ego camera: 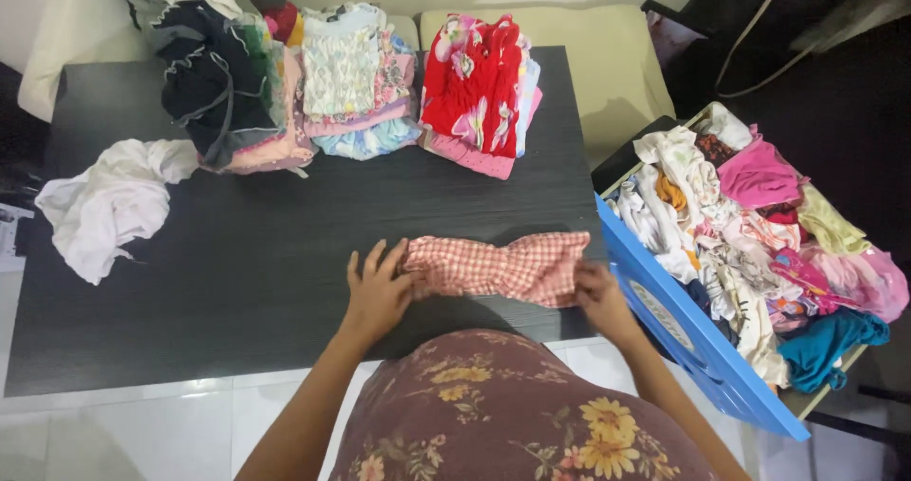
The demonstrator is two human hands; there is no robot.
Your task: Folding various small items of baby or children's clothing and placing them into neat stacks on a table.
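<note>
Checked red cloth [498,266] lies on the bench [237,272] near its front edge. Left hand [378,291] presses flat on one end, fingers spread; right hand [598,296] pinches the other. Uneven pulling could bunch it, or drag it off.

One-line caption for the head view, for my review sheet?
Both hands, left hand and right hand, press a red checked cloth on the dark table, beside a blue laundry basket.
</note>
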